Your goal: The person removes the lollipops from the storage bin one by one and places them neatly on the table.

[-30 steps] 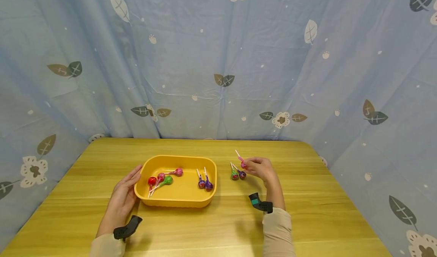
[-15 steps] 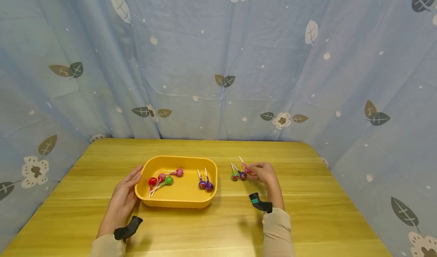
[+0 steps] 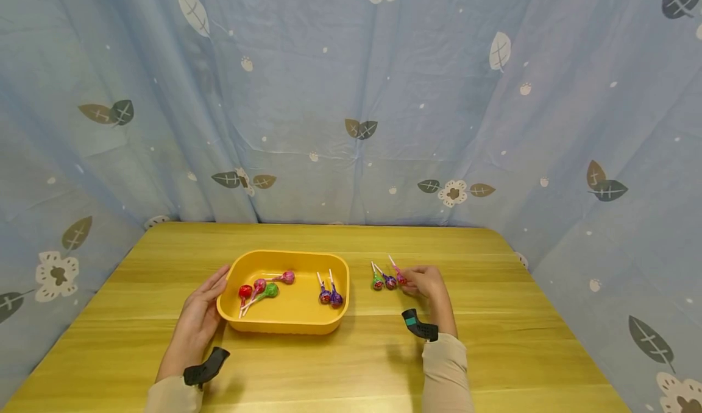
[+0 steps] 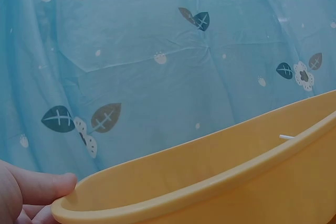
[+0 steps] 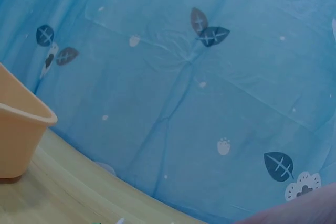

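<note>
My right hand [image 3: 428, 282] pinches the head of a pink lollipop [image 3: 401, 276] low over the table, its white stick pointing up and left. Just left of it a purple lollipop [image 3: 390, 282] and a green lollipop [image 3: 377, 284] lie side by side. My left hand [image 3: 198, 315] rests with fairly straight fingers against the left end of a yellow plastic bin [image 3: 282, 327]; the left wrist view shows its fingers [image 4: 52, 184] at the rim. In the right wrist view the fingers and lollipops are mostly out of frame.
Inside the bin, at left, lie a red lollipop [image 3: 245, 292], a green lollipop [image 3: 271, 290] and two pink lollipops [image 3: 287, 276]. Two purple lollipops [image 3: 336, 299] lie at its right end. A patterned blue curtain [image 3: 351, 96] hangs behind the wooden table [image 3: 307, 376].
My right hand has moved down and slightly right, bringing the pink lollipop down beside the purple one outside the bin. The left hand and the bin have stayed put.
</note>
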{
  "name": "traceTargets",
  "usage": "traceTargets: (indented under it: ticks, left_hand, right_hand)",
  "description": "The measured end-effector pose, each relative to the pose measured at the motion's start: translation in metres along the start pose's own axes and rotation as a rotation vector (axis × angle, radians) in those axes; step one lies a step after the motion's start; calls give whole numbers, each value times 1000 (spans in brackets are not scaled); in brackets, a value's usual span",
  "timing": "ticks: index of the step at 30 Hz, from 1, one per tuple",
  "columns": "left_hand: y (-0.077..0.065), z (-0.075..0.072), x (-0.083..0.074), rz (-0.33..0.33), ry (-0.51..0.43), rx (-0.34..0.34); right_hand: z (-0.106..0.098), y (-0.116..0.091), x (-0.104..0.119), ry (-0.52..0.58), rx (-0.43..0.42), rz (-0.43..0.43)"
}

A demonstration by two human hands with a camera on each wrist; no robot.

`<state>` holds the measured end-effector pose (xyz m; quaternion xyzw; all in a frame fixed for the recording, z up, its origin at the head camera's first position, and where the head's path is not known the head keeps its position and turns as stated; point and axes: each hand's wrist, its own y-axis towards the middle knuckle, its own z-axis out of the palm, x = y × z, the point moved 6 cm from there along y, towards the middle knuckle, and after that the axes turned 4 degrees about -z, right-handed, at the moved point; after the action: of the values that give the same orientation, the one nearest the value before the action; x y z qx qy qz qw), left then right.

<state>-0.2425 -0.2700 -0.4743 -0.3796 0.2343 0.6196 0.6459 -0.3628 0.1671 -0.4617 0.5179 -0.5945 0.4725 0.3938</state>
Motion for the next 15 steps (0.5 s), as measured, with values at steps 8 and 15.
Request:
traceTargets:
  ticks: [8, 15]
  left_hand:
    - [0, -1, 0, -12, -6, -12]
    - [0, 0, 0, 13, -34, -1]
  right_hand:
    - [-1, 2, -7, -66, -29, 27]
    - [-1, 2, -9, -134, -66, 10]
